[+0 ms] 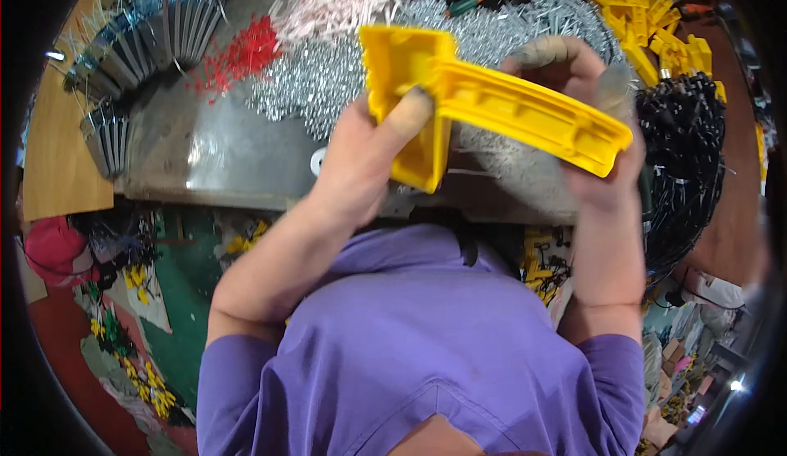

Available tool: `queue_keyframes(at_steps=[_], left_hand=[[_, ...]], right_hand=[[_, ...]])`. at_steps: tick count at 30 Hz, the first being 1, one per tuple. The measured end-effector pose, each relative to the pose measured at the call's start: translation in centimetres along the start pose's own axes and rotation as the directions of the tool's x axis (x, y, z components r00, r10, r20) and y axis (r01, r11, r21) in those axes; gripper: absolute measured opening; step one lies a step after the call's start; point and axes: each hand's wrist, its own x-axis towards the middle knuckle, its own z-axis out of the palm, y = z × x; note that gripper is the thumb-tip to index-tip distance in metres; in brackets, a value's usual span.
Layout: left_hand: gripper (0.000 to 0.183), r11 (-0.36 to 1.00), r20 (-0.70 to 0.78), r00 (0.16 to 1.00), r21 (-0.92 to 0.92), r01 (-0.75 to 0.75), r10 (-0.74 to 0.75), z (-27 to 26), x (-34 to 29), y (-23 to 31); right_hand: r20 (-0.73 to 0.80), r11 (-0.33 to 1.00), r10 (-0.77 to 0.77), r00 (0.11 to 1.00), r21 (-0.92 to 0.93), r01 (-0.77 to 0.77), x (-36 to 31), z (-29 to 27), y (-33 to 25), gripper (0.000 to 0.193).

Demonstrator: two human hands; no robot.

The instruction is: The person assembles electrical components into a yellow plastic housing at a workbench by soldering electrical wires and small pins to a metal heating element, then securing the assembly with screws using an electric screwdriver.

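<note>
A yellow T-shaped plastic housing, hollow and ribbed inside, is held up over the table's front part. My left hand grips its wide head, the thumb pressed on the inner face and the other fingers hidden behind. The narrow arm slants down to the right, in front of my right hand. That hand is slightly blurred; its fingers arch to the left with the thumb apart, and its palm is partly covered by the housing. Pale coverings show on some fingertips.
Silver screws or pins are heaped behind my hands. Nearby lie red pieces, pale pink pieces and a green-handled screwdriver. Metal strips with wires stand at left. More yellow parts and black cables lie right.
</note>
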Motion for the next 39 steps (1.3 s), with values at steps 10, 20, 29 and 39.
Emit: queue_keyframes(at_steps=[10, 20, 29, 39], left_hand=[[0.091, 0.302, 0.502, 0.825, 0.769, -0.563, 0.259, -2.1, 1.6, 0.9], [0.093, 0.287, 0.507, 0.86, 0.817, -0.5, 0.058, -3.0, 0.8, -0.6], [0.088, 0.289, 0.574, 0.812, 0.764, -0.577, 0.104, -2.9, 0.9, -0.7], [0.085, 0.244, 0.63, 0.767, 0.73, -0.639, 0.124, -2.6, 1.3, -1.0]], right_hand=[[0.508, 0.729, 0.111, 0.854, -0.626, 0.277, -1.1, -4.5, -2.3, 0.047], [0.537, 0.52, -0.001, 0.843, -0.72, 0.46, -2.1, -3.4, 0.3, 0.051], [0.378, 0.708, 0.025, 0.925, -0.66, 0.25, -3.0, -2.8, 2.4, 0.039], [0.31, 0.805, 0.177, 0.934, -0.592, 0.044, -2.5, -3.0, 2.7, 0.033]])
